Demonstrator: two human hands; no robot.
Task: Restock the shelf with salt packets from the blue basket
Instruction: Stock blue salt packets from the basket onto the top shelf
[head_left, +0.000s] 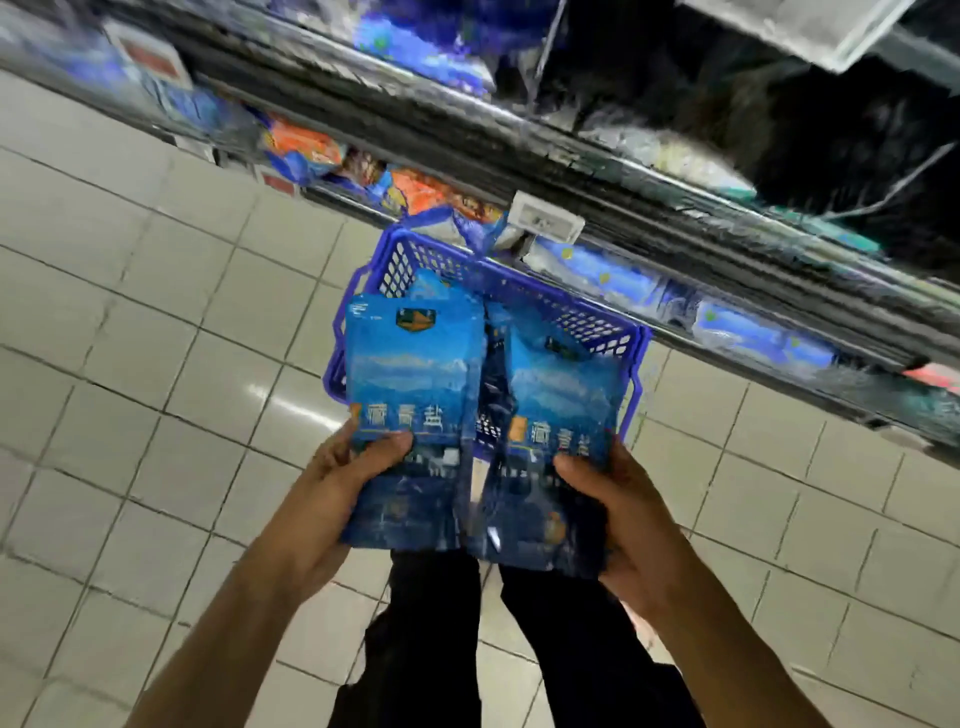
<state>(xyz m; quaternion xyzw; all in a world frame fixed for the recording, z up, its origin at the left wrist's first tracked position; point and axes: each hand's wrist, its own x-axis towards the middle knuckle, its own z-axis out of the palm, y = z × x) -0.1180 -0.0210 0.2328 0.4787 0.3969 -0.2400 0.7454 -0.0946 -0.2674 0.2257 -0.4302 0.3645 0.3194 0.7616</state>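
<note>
Mid-task: left hand (332, 499) grips one salt packet (410, 395), thumb over its front; right hand (618, 514) grips a second packet (556, 415) alongside. Both are lifted clear above the basket (519, 296), which sits on the floor beyond the grips. Shelf (571, 171) placement not yet done. Packets: glossy blue pouches, mountain print, slightly crumpled, blurred.

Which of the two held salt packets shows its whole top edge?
The left packet, gripped by the left hand; the right packet has its top partly hidden.
</note>
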